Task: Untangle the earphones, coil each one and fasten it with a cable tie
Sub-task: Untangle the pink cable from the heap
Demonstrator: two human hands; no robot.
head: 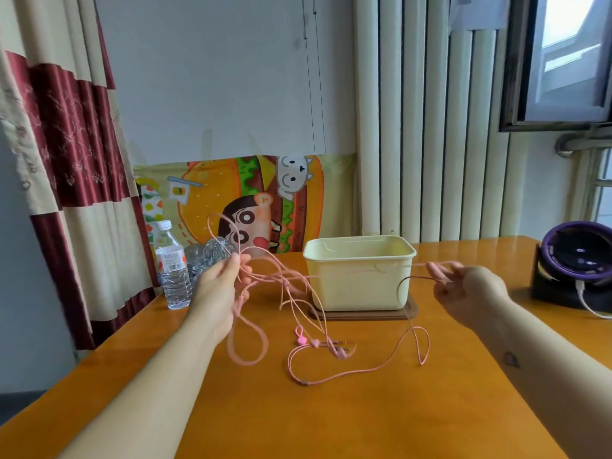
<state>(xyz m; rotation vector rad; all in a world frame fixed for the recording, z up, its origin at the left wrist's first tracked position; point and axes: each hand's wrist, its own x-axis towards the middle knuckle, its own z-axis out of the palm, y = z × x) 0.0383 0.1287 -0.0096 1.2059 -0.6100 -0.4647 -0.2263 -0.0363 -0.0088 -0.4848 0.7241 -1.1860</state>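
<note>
The left hand's fingers [243, 260] curl round a bunch of pink cords, with several loops standing up above the thumb. The right hand's fingertips [437, 271] pinch one cord between thumb and forefinger, and the other fingers are loosely spread. The left hand [222, 279] and right hand [470, 288] are held well apart above the table [331, 425], and one strand runs nearly taut between them, across the front of the cream tub [357, 286].

The earphones [305, 382] are partly in the air and partly on the table. A knot of strands hangs just beside the left hand. From it, long loops drop to the middle of the table, where the plugs [342, 351] lie with a small pink piece [300, 339] that may be a cable tie.

The tub sits on a brown mat [410, 309] toward the far edge. A water bottle [170, 270] and some crumpled plastic [208, 256] are at the far left corner, and a purple fan [576, 256] is at the right edge.

I judge the task to be at an early stage, with one cord being drawn out of the tangle. No earphone is freed, none is coiled and no tie is fastened. The untangling, the coiling and the tying are all left to do.
</note>
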